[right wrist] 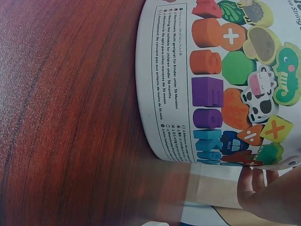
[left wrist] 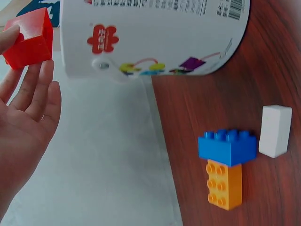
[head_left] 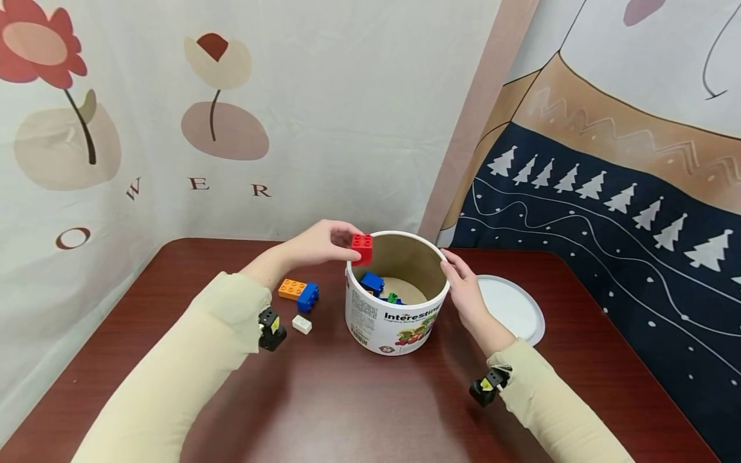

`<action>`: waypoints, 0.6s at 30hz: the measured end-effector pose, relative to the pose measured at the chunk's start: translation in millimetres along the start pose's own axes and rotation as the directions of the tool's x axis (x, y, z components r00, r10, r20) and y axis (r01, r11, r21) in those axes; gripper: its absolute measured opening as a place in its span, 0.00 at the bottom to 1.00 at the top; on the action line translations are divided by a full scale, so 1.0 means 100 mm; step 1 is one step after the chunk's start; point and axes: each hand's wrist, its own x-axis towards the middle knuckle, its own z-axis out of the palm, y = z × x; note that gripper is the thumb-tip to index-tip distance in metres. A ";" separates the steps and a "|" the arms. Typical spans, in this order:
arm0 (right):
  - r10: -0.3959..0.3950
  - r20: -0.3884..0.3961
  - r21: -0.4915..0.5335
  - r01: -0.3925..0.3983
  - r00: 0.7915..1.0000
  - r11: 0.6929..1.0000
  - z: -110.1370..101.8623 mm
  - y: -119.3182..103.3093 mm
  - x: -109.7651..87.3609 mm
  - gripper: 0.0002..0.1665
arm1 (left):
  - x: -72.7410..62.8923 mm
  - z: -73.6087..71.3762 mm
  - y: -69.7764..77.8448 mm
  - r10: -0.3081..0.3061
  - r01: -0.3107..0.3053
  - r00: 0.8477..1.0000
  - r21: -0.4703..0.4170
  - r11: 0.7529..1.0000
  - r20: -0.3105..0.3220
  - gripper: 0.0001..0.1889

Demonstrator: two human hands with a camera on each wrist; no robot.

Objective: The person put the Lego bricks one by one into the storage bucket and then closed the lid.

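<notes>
A red toy brick is pinched between the thumb and fingers of my left hand, over the left rim of a white round bucket. In the left wrist view the same left hand holds the brick beside the bucket wall. My right hand grips the bucket's right rim. Inside the bucket lie a blue brick and a few others, partly hidden by the wall. On the table left of the bucket are an orange brick, a blue brick touching it, and a white brick.
A white round lid lies on the brown table to the right of the bucket, partly behind my right hand. A printed cloth hangs behind the table, and a dark blue patterned one is on the right.
</notes>
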 end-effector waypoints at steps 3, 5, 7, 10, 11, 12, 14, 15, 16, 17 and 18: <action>0.002 0.002 0.003 -0.002 1.000 1.000 0.00 0.00 0.00 0.25 | 0.03 0.05 0.03 0.019 -0.020 1.000 0.005 1.000 0.020 0.21; 0.002 0.002 0.002 -0.002 1.000 1.000 0.00 0.00 0.00 0.25 | 0.05 0.08 0.04 0.024 -0.024 0.999 0.011 1.000 0.028 0.21; 0.001 0.001 -0.001 -0.001 1.000 1.000 0.00 0.00 0.00 0.25 | 0.07 0.10 0.05 0.028 -0.029 0.999 0.014 0.999 0.033 0.20; -0.001 -0.001 -0.004 0.001 1.000 1.000 0.00 0.00 0.00 0.25 | 0.10 0.13 0.06 0.034 -0.035 0.999 0.014 0.999 0.040 0.20; 0.000 -0.001 -0.002 0.000 1.000 1.000 0.00 0.00 0.00 0.25 | 0.10 0.14 0.06 0.036 -0.036 0.998 0.013 0.999 0.042 0.20; 0.001 -0.001 0.000 -0.001 1.000 1.000 0.00 0.00 0.00 0.25 | 0.10 0.14 0.06 0.035 -0.036 0.998 0.011 0.999 0.042 0.20; 0.004 -0.001 0.003 -0.004 1.000 1.000 0.00 0.00 0.01 0.25 | 0.10 0.15 0.07 0.030 -0.030 0.999 0.008 1.000 0.042 0.20; 0.004 -0.001 0.005 -0.004 1.000 1.000 0.00 0.00 0.01 0.25 | 0.10 0.15 0.07 0.029 -0.030 0.999 0.005 1.000 0.041 0.20; 0.006 -0.002 0.005 -0.006 1.000 1.000 0.00 0.00 0.01 0.25 | 0.10 0.15 0.07 0.029 -0.029 0.999 0.005 1.000 0.040 0.21; 0.007 -0.002 0.006 -0.007 1.000 1.000 0.00 0.00 0.01 0.25 | 0.09 0.14 0.07 0.031 -0.031 0.999 0.003 1.000 0.040 0.21; 0.006 -0.002 0.005 -0.006 1.000 1.000 0.00 0.00 0.01 0.25 | 0.09 0.14 0.07 0.035 -0.036 0.999 0.002 0.999 0.037 0.22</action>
